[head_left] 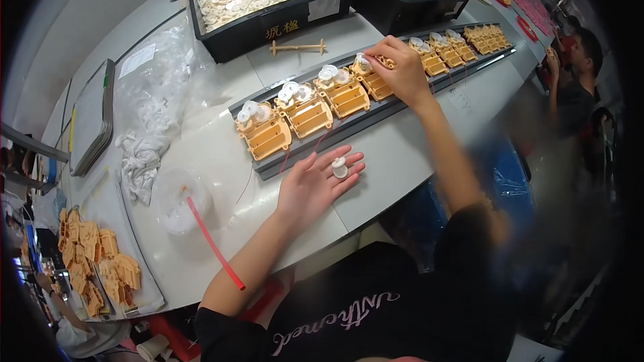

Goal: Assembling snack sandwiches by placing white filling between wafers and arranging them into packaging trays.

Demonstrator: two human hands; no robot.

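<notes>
My left hand point(320, 179) lies palm up with its fingers stretched out. A small white plastic gear point(340, 167) rests loose on those fingers. Over the row, my right hand point(401, 70) pinches at a white gear point(363, 62) on the upper end of a yellow-orange plastic housing point(376, 85); its fingertips partly hide the part. Nearer housings to the left, such as the end housing point(265, 137), carry white gears point(252, 111) at their upper ends. All these housings stand in a long grey rail point(402, 108), with thin red wires hanging from some.
Behind the rail are a black bin point(282, 32) of white parts and another black bin point(419, 13) of light blue parts. A plastic tub point(176, 211) with a red tube point(215, 245) stands left. Loose housings point(90, 255) fill a tray. A co-worker point(580, 80) is at right.
</notes>
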